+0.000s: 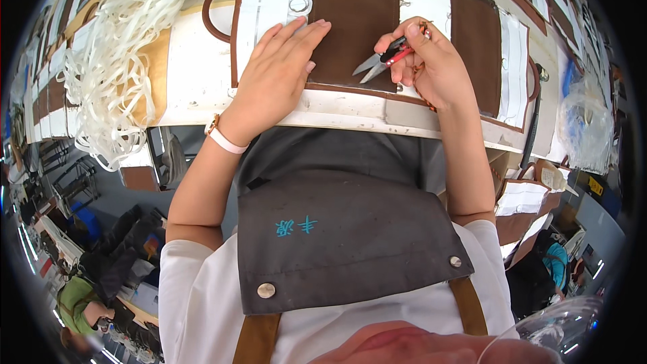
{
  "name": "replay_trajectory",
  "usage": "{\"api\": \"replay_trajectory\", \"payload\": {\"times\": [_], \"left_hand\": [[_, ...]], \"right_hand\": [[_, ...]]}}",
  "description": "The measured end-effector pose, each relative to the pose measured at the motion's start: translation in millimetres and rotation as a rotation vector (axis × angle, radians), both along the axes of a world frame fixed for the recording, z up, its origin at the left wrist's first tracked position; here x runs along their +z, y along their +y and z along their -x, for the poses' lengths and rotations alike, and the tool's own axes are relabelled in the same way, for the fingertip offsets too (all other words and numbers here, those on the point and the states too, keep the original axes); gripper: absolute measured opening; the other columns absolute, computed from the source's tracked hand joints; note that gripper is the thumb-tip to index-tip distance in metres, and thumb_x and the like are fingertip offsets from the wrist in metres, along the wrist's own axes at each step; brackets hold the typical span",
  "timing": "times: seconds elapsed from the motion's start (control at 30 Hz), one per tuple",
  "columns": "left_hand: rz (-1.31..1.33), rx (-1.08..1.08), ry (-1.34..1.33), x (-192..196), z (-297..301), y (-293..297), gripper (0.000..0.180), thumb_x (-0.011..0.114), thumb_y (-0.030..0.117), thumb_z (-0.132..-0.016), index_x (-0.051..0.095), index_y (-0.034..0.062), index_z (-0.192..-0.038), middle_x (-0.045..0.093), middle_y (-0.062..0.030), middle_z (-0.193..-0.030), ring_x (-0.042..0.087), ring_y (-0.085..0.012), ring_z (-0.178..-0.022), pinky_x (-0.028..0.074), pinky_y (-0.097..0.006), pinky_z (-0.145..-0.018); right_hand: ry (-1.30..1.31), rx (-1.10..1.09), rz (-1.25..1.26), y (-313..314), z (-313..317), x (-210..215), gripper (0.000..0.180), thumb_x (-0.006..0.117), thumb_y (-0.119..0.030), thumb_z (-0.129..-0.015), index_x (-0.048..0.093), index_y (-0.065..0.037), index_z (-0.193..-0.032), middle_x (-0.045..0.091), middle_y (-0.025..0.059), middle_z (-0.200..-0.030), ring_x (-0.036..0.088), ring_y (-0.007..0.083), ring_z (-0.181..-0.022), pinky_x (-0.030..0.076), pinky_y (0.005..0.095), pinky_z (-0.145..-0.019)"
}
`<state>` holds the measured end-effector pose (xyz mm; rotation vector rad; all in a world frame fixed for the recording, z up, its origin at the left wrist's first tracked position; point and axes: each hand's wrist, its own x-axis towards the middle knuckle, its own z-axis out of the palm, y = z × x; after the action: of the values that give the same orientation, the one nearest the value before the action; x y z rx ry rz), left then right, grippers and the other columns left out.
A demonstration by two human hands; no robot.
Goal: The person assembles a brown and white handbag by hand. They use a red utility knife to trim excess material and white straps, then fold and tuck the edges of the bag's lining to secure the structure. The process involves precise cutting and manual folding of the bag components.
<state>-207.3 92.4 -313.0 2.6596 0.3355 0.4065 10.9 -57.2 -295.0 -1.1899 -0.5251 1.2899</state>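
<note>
Grip of the right hand (435, 61) is wrapped around small snips (389, 61) with red and black handles, and the two blades are apart. In the head view, the snips are over the brown part of a brown and white flat piece (357, 13), near its bottom edge, on the white surface (377, 116). The left hand (283, 71) lies on that piece, fingers stretched out. Blue writing (308, 223) is on the dark apron (350, 256). The right hand hides some of the handles. The flat piece's top is cut off.
</note>
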Motion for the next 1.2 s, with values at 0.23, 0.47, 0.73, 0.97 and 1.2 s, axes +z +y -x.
{"api": "replay_trajectory", "payload": {"times": [0.23,0.47,0.73,0.97,1.2], "left_hand": [[-0.006,0.002,-0.025,-1.0,-1.4,0.6,0.054,0.056,0.003,-0.09,0.045,0.0082,-0.143,0.054,-0.0097,-0.14,0.044,-0.0293,-0.135,0.03,-0.043,-0.114],[0.017,-0.001,-0.037,-1.4,-0.3,0.9,0.053,0.056,0.002,-0.09,0.046,0.0075,-0.142,0.055,-0.0101,-0.139,0.045,-0.0297,-0.134,0.03,-0.044,-0.114],[0.635,-0.026,-0.086,4.5,7.8,11.8,0.042,0.046,0.001,-0.098,0.049,0.0025,-0.14,0.068,-0.006,-0.117,0.051,-0.0212,-0.121,0.033,-0.037,-0.111],[0.541,-0.076,-0.048,-1.3,9.2,16.6,0.042,0.046,0.002,-0.099,0.049,0.0016,-0.14,0.066,-0.002,-0.101,0.051,-0.0174,-0.111,0.038,-0.032,-0.101],[0.733,0.002,-0.06,-2.1,10.6,13.7,0.036,0.045,-0.001,-0.098,0.049,0.0026,-0.133,0.066,-0.005,-0.11,0.056,-0.0149,-0.099,0.038,-0.03,-0.099]], "right_hand": [[-0.009,0.025,-0.04,18.8,26.9,-3.8,0.023,0.05,-0.027,-0.104,0.047,-0.004,-0.103,0.07,0.0187,-0.095,0.067,0.0156,-0.06,0.05,0.0217,-0.05],[0.008,0.057,0.029,12.1,15.5,-3.5,0.025,0.05,-0.029,-0.104,0.048,-0.004,-0.101,0.07,0.0186,-0.095,0.067,0.0162,-0.06,0.051,0.0222,-0.051],[-0.032,0.06,-0.053,19.9,33.0,-5.6,0.025,0.045,-0.031,-0.106,0.049,-0.005,-0.107,0.068,0.0229,-0.104,0.069,0.0178,-0.066,0.051,0.024,-0.054],[-0.005,0.065,-0.029,25.7,38.7,-7.1,0.026,0.045,-0.031,-0.106,0.049,-0.005,-0.106,0.068,0.0227,-0.103,0.068,0.0182,-0.065,0.051,0.0238,-0.054],[0.0,0.039,-0.048,25.3,41.3,-6.8,0.026,0.044,-0.03,-0.106,0.05,-0.004,-0.105,0.067,0.023,-0.105,0.068,0.018,-0.067,0.052,0.0242,-0.057]]}}
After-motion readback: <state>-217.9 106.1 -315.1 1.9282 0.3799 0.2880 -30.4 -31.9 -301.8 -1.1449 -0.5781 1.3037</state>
